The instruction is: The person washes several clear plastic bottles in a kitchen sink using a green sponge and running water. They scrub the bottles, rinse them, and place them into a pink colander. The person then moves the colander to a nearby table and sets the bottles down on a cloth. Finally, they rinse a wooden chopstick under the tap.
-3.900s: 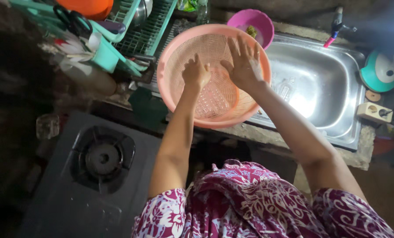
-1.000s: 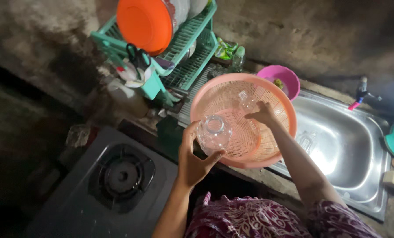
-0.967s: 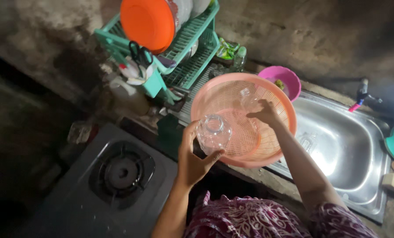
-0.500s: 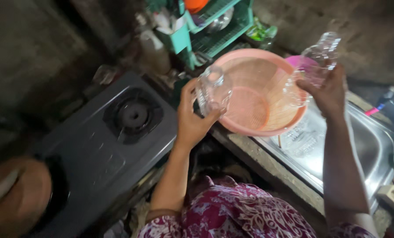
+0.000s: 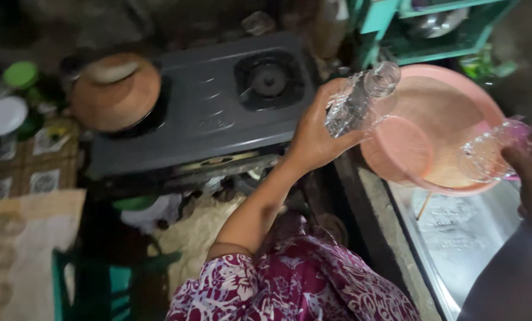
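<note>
Both clear glasses are now lifted out of the pink colander (image 5: 438, 128). The left hand (image 5: 316, 139) has its fingers clamped round one glass (image 5: 361, 98) above the stove's (image 5: 206, 107) edge. The right hand (image 5: 530, 178) grips the other glass (image 5: 486, 154) over the sink (image 5: 456, 238).

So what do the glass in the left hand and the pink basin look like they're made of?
Glass in the left hand: see-through, patterned and shiny, probably glass, though clear plastic can't be ruled out. Pink basin: matte moulded plastic with a fine perforated mesh.
</note>
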